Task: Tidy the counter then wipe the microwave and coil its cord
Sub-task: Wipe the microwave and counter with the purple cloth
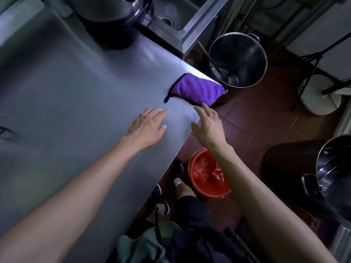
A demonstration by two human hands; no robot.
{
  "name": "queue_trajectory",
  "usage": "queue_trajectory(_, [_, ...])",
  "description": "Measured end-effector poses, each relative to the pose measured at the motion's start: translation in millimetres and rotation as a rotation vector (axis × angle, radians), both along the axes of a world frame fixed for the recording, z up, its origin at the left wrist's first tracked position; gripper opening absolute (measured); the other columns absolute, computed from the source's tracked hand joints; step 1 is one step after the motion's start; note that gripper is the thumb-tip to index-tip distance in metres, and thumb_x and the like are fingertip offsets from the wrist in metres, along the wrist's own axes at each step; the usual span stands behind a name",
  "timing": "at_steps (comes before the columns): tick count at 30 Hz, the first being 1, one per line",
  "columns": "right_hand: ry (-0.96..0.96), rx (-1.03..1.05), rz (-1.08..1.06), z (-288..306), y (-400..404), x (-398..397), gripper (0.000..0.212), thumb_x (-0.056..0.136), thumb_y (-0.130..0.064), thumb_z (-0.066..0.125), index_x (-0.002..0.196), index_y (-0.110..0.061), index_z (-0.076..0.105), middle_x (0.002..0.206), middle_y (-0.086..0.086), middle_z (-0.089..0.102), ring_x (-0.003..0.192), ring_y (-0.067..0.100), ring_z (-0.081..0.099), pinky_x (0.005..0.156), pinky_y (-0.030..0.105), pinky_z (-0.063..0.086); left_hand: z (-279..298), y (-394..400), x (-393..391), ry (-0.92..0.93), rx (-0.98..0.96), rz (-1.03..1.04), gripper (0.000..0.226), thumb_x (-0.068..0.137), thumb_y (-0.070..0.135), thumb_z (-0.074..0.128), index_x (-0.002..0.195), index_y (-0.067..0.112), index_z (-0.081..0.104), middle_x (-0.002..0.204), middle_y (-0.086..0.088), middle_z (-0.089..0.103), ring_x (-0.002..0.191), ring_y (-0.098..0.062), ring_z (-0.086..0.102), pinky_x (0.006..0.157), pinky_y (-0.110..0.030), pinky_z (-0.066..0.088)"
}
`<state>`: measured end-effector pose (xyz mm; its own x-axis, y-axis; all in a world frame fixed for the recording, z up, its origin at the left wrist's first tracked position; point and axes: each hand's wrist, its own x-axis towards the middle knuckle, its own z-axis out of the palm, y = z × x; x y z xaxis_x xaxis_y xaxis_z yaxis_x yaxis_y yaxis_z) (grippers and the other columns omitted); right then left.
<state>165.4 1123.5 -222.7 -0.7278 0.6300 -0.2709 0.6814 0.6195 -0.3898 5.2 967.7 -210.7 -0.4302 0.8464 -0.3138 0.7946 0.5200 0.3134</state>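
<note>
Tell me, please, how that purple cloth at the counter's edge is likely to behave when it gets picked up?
The purple cloth looks soft and folded, so it will probably droop and unfold rather than hold shape. It seems light for its size. Lying at the edge of the smooth steel counter, it could slide off if pushed. Both the left hand and right hand are open near it.

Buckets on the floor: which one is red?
The red bucket beside the person's feet, under the right arm. The other two are shiny metal pots.

Bare counter (66,92) btwn hands & purple cloth (197,90).
</note>
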Motion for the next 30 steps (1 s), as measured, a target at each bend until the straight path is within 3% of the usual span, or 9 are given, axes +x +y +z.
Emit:
queue_trajectory(7, [-0.032,0.032,-0.032,-18.6,64.8,-28.6,0.073,0.090,-0.030,0.062,0.155,-0.023,0.028,0.165,0.009,0.012,0.150,0.034,0.012,0.114,0.051,0.026,-8.3,111.6,-20.8,0.108,-0.020,0.026,0.062,0.094,0.031,0.054,0.151,0.019,0.033,0.155,-0.002,0.034,0.140,-0.026,0.030,0.104,-0.047,0.036])
queue_trajectory(13, [-0.048,0.044,-0.006,-36.3,96.2,-41.0,0.078,0.087,-0.041,0.065,0.154,-0.023,0.030,0.160,0.008,0.026,0.145,0.034,0.023,0.109,0.049,0.035,-24.5,159.0,-33.6,0.101,-0.106,-0.032,0.070,0.094,0.032,0.056,0.155,0.024,0.021,0.162,-0.004,0.019,0.144,-0.028,0.022,0.107,-0.050,0.034])
queue_trajectory(16, [-0.078,0.064,0.017,-41.6,102.3,-46.6,0.081,0.084,-0.047,0.068,0.152,-0.024,0.032,0.156,0.007,0.032,0.140,0.034,0.028,0.104,0.048,0.040,-35.4,159.4,-37.2,0.085,-0.166,-0.053,0.070,0.096,0.035,0.055,0.155,0.027,0.019,0.160,-0.003,0.023,0.141,-0.028,0.028,0.106,-0.049,0.033])
queue_trajectory(20, [-0.132,0.101,0.040,-43.1,104.5,-53.2,0.085,0.077,-0.047,0.074,0.149,-0.031,0.032,0.147,0.004,0.039,0.131,0.035,0.034,0.095,0.048,0.040,-41.9,156.1,-34.9,0.184,-0.126,-0.039,0.060,0.096,0.034,0.054,0.150,0.023,0.031,0.141,-0.005,0.046,0.127,-0.028,0.041,0.100,-0.047,0.033])
queue_trajectory(25, [-0.154,0.118,0.107,-41.2,111.4,-56.5,0.068,0.075,-0.039,0.073,0.137,-0.035,0.045,0.137,0.002,0.046,0.120,0.035,0.039,0.087,0.045,0.039,-44.1,145.5,-25.2,0.219,-0.067,-0.006,0.040,0.094,0.034,0.056,0.132,0.022,0.052,0.120,-0.004,0.058,0.117,-0.026,0.045,0.095,-0.042,0.031])
queue_trajectory(30, [-0.141,0.126,0.197,-43.9,92.2,-55.8,0.063,0.073,-0.038,0.072,0.132,-0.035,0.051,0.126,0.001,0.053,0.112,0.034,0.043,0.081,0.042,0.035,-40.2,116.2,-19.8,0.153,-0.024,0.011,0.034,0.088,0.031,0.062,0.120,0.019,0.061,0.134,0.002,0.050,0.120,-0.025,0.044,0.092,-0.041,0.034])
